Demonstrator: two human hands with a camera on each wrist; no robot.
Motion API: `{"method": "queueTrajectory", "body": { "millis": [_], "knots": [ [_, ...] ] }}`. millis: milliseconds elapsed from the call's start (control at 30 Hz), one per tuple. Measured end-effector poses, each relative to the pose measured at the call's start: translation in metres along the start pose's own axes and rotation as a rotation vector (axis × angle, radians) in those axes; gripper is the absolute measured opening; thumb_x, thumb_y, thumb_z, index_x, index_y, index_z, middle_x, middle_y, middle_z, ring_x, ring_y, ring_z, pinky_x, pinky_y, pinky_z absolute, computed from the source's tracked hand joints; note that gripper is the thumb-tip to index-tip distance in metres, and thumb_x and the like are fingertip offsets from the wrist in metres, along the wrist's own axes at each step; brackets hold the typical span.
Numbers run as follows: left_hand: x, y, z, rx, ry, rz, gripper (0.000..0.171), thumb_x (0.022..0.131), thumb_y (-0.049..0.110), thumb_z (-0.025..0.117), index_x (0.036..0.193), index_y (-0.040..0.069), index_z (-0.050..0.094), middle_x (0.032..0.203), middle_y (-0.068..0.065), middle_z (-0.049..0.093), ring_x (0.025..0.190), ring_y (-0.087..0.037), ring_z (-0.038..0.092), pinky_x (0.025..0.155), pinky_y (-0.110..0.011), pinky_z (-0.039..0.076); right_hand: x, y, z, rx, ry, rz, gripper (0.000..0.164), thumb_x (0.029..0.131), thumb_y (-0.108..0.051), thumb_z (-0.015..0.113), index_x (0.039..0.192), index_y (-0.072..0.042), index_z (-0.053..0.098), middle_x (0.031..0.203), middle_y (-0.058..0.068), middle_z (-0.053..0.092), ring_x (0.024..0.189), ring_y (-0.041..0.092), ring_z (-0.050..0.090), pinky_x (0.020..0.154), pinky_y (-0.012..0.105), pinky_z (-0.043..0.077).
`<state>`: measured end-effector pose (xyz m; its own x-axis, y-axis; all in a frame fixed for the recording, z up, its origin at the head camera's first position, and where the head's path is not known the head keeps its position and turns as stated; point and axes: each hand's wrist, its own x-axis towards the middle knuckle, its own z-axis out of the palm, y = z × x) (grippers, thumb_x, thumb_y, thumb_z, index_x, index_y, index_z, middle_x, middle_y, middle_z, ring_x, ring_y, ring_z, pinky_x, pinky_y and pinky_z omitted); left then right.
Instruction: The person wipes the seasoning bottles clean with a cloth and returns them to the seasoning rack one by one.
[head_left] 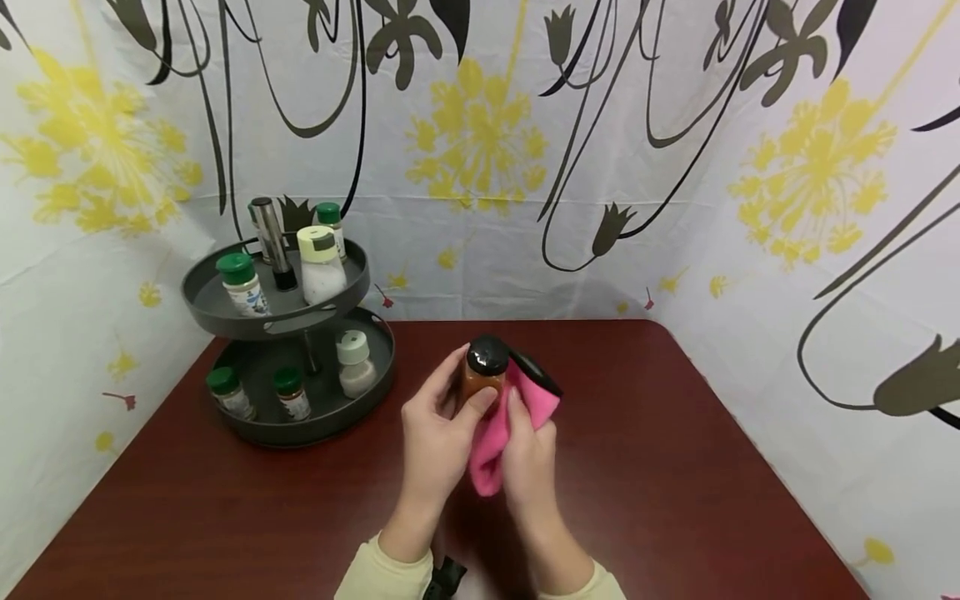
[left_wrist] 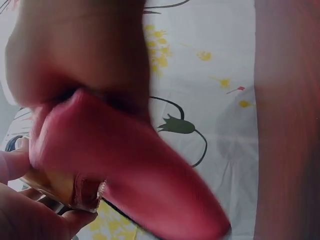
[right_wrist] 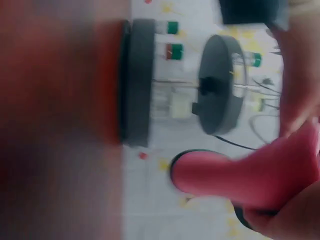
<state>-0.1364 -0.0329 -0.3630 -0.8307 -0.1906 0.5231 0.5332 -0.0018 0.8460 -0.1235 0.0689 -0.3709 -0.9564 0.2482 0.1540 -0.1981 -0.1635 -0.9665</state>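
My left hand point(head_left: 435, 454) grips a small spice jar point(head_left: 480, 382) with a shiny black cap and brown-orange contents, thumb across its near side. A pink cloth point(head_left: 487, 467) with a black edge is bunched in my right hand point(head_left: 531, 471), pinched under the thumb and pressed against the jar's right side. In the left wrist view the cloth point(left_wrist: 145, 170) covers much of the jar point(left_wrist: 52, 189), whose amber side shows between the left fingertips. One loose end of the cloth point(right_wrist: 205, 172) sticks out in the right wrist view. Both hands are above the table.
A dark grey two-tier stand point(head_left: 300, 433) occupies the table's left rear. Its upper tier point(head_left: 281, 327) bears green-capped jars, a silver cylinder point(head_left: 272, 242) and a white shaker point(head_left: 322, 275). Below are green-capped jars and a white-lidded jar point(head_left: 356, 367). Patterned fabric point(head_left: 480, 258) hangs behind the table point(head_left: 660, 467).
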Motion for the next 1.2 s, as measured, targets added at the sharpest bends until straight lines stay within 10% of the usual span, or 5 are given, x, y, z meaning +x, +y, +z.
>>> {"method": "queueTrajectory", "body": {
  "millis": [133,300,567,733,1200],
  "knots": [
    [0.000,-0.002,0.003,0.031,0.001,0.012,0.054,0.087,0.008,0.088,0.138,0.015,0.072,0.134,-0.007,0.075,0.118,-0.022,0.074,0.100,-0.036,0.060,0.004,-0.027,0.000,0.058,-0.017,-0.130,0.059,0.111,-0.042,0.053,0.076,0.005,0.056,0.047,0.003,0.054,0.035,0.019,0.051,0.039,0.033,0.045],
    [0.001,-0.002,0.003,-0.035,0.003,-0.003,0.055,0.090,0.003,0.083,0.142,0.011,0.069,0.140,-0.010,0.072,0.123,-0.023,0.072,0.102,-0.029,0.058,0.003,-0.029,0.003,0.059,0.015,-0.276,0.037,0.113,-0.031,0.050,0.112,0.003,0.065,0.066,-0.004,0.057,0.057,0.012,0.060,0.062,0.027,0.054],
    [0.011,0.009,-0.001,-0.292,0.102,-0.058,0.043,0.109,0.013,0.059,0.151,0.003,0.055,0.136,-0.009,0.068,0.124,-0.011,0.065,0.105,-0.021,0.053,-0.005,-0.006,0.006,0.057,-0.108,0.088,0.040,0.112,-0.037,0.052,0.109,0.000,0.066,0.070,-0.002,0.068,0.067,0.011,0.067,0.064,0.024,0.054],
    [0.017,0.013,-0.006,-0.493,0.161,-0.171,0.040,0.114,0.027,0.048,0.149,0.009,0.042,0.132,-0.004,0.058,0.124,-0.019,0.058,0.106,-0.031,0.052,-0.012,-0.012,0.003,-0.008,-0.190,0.092,0.040,0.111,-0.038,0.053,0.123,-0.001,0.064,0.084,0.007,0.069,0.079,0.019,0.070,0.071,0.027,0.058],
    [0.002,0.002,-0.010,0.116,-0.063,-0.049,0.061,0.090,0.010,0.085,0.145,0.016,0.059,0.133,-0.006,0.071,0.120,-0.020,0.068,0.101,-0.042,0.058,0.002,-0.010,-0.007,0.093,-0.146,0.163,0.034,0.112,-0.037,0.051,0.116,-0.006,0.064,0.082,-0.004,0.070,0.077,0.011,0.070,0.069,0.023,0.056]
  ]
}}
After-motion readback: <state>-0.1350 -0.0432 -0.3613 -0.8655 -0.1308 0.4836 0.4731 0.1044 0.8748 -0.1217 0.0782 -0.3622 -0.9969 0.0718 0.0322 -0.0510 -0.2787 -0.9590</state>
